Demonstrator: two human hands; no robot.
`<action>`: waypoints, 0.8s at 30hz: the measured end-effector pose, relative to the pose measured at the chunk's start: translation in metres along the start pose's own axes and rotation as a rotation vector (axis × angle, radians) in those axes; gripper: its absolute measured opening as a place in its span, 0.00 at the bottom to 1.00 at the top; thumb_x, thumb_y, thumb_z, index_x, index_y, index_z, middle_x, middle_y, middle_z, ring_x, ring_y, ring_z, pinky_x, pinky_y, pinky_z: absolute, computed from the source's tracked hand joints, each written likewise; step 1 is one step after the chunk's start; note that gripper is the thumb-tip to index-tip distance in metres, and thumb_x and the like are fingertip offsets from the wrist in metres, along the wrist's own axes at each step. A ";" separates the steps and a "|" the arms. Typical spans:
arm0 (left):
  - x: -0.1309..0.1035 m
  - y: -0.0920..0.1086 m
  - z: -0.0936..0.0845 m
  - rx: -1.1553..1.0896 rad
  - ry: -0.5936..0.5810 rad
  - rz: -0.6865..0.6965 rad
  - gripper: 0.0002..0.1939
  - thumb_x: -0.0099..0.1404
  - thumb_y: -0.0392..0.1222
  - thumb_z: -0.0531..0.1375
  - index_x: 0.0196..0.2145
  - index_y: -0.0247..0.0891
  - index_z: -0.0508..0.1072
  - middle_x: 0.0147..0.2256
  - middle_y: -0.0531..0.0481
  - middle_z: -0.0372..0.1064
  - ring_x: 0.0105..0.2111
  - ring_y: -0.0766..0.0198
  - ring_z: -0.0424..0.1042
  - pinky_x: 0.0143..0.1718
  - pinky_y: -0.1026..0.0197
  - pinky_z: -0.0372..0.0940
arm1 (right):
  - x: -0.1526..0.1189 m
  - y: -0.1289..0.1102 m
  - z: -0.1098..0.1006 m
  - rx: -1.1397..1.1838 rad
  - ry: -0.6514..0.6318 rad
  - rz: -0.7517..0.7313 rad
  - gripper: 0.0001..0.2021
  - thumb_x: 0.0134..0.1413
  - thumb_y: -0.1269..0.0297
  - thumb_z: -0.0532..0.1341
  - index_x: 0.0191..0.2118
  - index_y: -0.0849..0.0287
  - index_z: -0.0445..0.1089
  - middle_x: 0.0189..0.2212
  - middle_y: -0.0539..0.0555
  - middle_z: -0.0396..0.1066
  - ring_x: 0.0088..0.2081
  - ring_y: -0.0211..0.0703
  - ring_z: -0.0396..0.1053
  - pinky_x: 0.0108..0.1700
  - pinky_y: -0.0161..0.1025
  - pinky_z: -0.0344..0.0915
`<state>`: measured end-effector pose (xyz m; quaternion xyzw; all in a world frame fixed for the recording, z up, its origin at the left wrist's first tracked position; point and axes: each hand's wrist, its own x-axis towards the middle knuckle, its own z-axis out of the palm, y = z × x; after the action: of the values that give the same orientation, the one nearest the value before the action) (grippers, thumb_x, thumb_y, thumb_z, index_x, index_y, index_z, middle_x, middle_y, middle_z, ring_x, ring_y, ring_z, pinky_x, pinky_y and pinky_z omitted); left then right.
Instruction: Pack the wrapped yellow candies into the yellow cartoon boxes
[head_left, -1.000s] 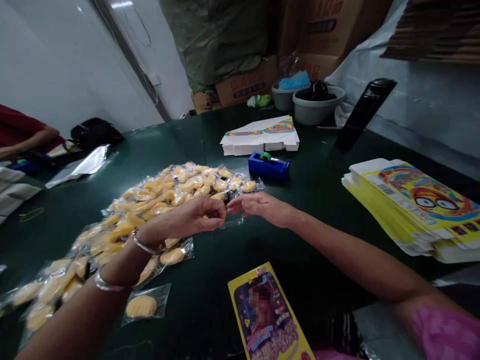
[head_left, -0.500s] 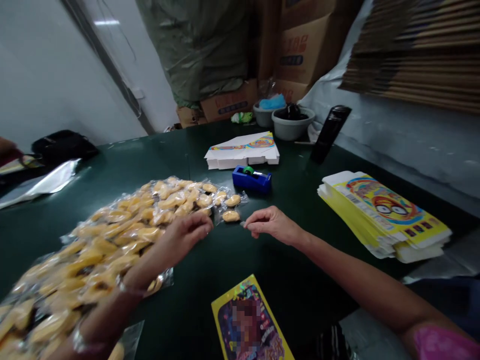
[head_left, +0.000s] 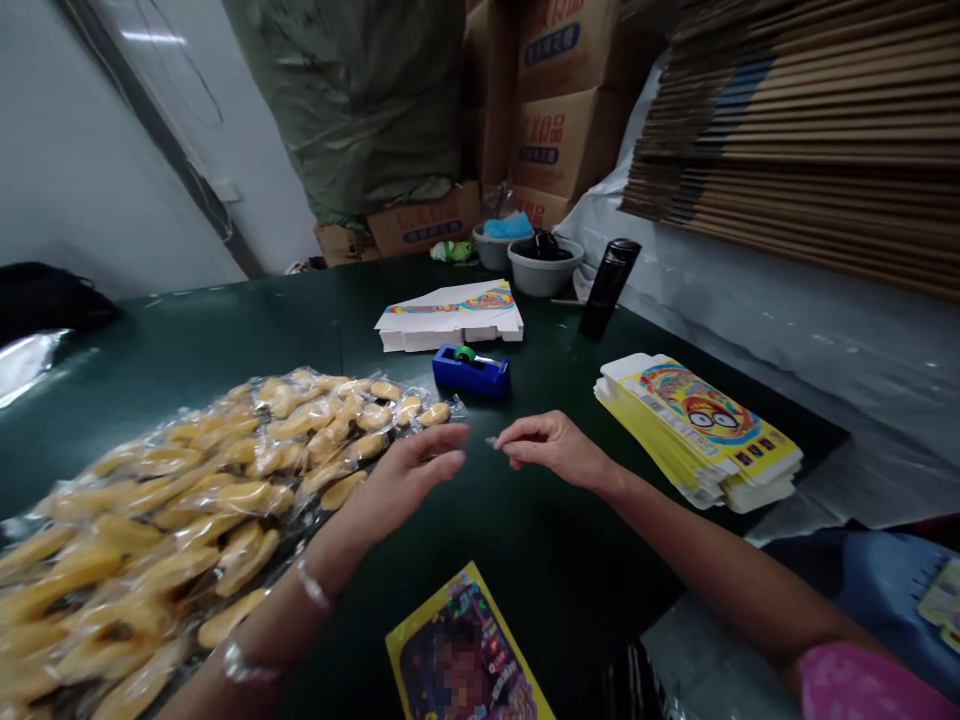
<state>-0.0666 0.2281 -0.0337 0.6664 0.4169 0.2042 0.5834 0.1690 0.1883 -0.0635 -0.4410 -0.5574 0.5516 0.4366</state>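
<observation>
My left hand is at the right edge of a spread pile of yellow oval pieces in clear wrappers. Its fingers are stretched out and the thumb stands apart; what lies behind them is hidden. My right hand pinches a small clear bit of plastic between thumb and fingertips, just over the dark green table. A wrapped yellow piece lies just beyond my left fingertips. Near the front edge lies a yellow-bordered printed box, partly out of view.
Behind the hands stand a blue tape dispenser and a stack of flat white cartons. Yellow printed cartons are stacked at right. A black bottle-like cylinder and grey bowls stand farther back.
The view has swung to the right. My left hand has come closer to my right hand, and its fingers have spread. The wrapped piece seen between the hands is now out of sight.
</observation>
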 end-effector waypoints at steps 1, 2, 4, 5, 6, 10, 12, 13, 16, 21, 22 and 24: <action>0.009 0.003 0.003 -0.091 -0.082 -0.027 0.26 0.59 0.50 0.63 0.53 0.40 0.71 0.53 0.45 0.69 0.49 0.57 0.69 0.45 0.59 0.67 | -0.001 -0.001 0.001 -0.017 -0.020 -0.016 0.09 0.51 0.63 0.65 0.35 0.64 0.77 0.23 0.51 0.71 0.26 0.35 0.67 0.32 0.32 0.62; 0.016 0.006 0.007 -0.167 -0.158 -0.053 0.27 0.57 0.49 0.65 0.53 0.39 0.70 0.53 0.45 0.69 0.50 0.57 0.69 0.44 0.60 0.67 | -0.002 -0.002 0.001 -0.028 -0.035 -0.030 0.09 0.51 0.64 0.65 0.36 0.64 0.77 0.24 0.51 0.72 0.26 0.35 0.67 0.32 0.32 0.62; 0.025 0.007 0.014 -0.263 -0.242 -0.092 0.26 0.54 0.46 0.67 0.50 0.38 0.72 0.49 0.45 0.72 0.46 0.60 0.70 0.41 0.62 0.67 | -0.003 -0.004 0.001 -0.029 -0.052 -0.042 0.08 0.52 0.65 0.64 0.36 0.64 0.77 0.24 0.50 0.71 0.26 0.34 0.67 0.31 0.31 0.62; 0.027 0.007 0.017 -0.286 -0.253 -0.105 0.25 0.53 0.45 0.68 0.48 0.37 0.74 0.45 0.46 0.73 0.43 0.61 0.71 0.39 0.63 0.67 | -0.004 -0.004 0.000 -0.026 -0.057 -0.045 0.08 0.52 0.65 0.64 0.36 0.64 0.77 0.24 0.50 0.71 0.26 0.34 0.67 0.30 0.30 0.61; 0.029 0.007 0.020 -0.298 -0.247 -0.112 0.23 0.51 0.45 0.69 0.45 0.36 0.75 0.41 0.48 0.74 0.40 0.63 0.72 0.38 0.64 0.66 | -0.004 -0.004 -0.001 -0.027 -0.062 -0.049 0.08 0.52 0.66 0.64 0.36 0.64 0.77 0.24 0.50 0.71 0.26 0.34 0.66 0.29 0.30 0.61; 0.039 0.004 0.026 -0.232 -0.132 -0.047 0.13 0.50 0.45 0.68 0.31 0.34 0.74 0.26 0.52 0.70 0.28 0.69 0.69 0.31 0.66 0.64 | -0.006 -0.003 -0.008 -0.105 -0.038 -0.089 0.08 0.52 0.65 0.64 0.35 0.64 0.77 0.24 0.50 0.72 0.26 0.35 0.68 0.30 0.30 0.63; 0.049 0.002 0.029 -0.119 -0.082 0.065 0.11 0.52 0.45 0.66 0.28 0.34 0.74 0.24 0.52 0.69 0.25 0.69 0.66 0.29 0.66 0.62 | -0.005 0.000 -0.014 -0.211 0.006 -0.135 0.08 0.54 0.65 0.62 0.36 0.64 0.76 0.25 0.50 0.73 0.28 0.36 0.70 0.31 0.30 0.65; 0.057 0.000 0.031 -0.065 -0.056 0.123 0.11 0.52 0.45 0.65 0.28 0.34 0.74 0.24 0.52 0.69 0.25 0.69 0.66 0.28 0.66 0.62 | -0.002 0.002 -0.018 -0.300 0.038 -0.176 0.08 0.55 0.66 0.61 0.36 0.64 0.76 0.26 0.50 0.73 0.28 0.37 0.70 0.31 0.30 0.65; 0.088 -0.007 0.035 0.034 0.044 0.256 0.10 0.55 0.45 0.63 0.29 0.34 0.74 0.26 0.51 0.70 0.26 0.68 0.66 0.29 0.66 0.62 | 0.019 0.010 -0.032 -0.584 0.163 -0.316 0.08 0.57 0.71 0.58 0.36 0.64 0.76 0.28 0.50 0.74 0.29 0.37 0.71 0.31 0.30 0.64; 0.154 -0.009 0.028 0.215 0.227 0.411 0.05 0.58 0.37 0.59 0.30 0.35 0.74 0.30 0.51 0.72 0.30 0.66 0.68 0.36 0.63 0.63 | 0.080 0.019 -0.065 -0.877 0.319 -0.443 0.06 0.58 0.76 0.59 0.36 0.65 0.74 0.35 0.56 0.75 0.37 0.42 0.71 0.42 0.35 0.62; 0.166 -0.008 0.024 0.266 0.242 0.442 0.04 0.57 0.35 0.59 0.30 0.36 0.75 0.30 0.51 0.73 0.31 0.65 0.68 0.37 0.63 0.63 | 0.090 0.020 -0.072 -0.944 0.330 -0.457 0.05 0.59 0.75 0.60 0.36 0.65 0.74 0.35 0.57 0.75 0.39 0.44 0.71 0.43 0.37 0.61; 0.185 -0.004 0.016 0.366 0.250 0.500 0.04 0.56 0.33 0.60 0.28 0.36 0.75 0.29 0.51 0.72 0.31 0.65 0.68 0.38 0.63 0.63 | 0.105 0.025 -0.083 -1.074 0.336 -0.470 0.03 0.60 0.72 0.62 0.35 0.65 0.73 0.35 0.58 0.74 0.39 0.47 0.70 0.43 0.39 0.59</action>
<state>0.0495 0.3649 -0.0811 0.8116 0.3386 0.3429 0.3303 0.2263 0.3093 -0.0872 -0.5457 -0.7636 0.0050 0.3451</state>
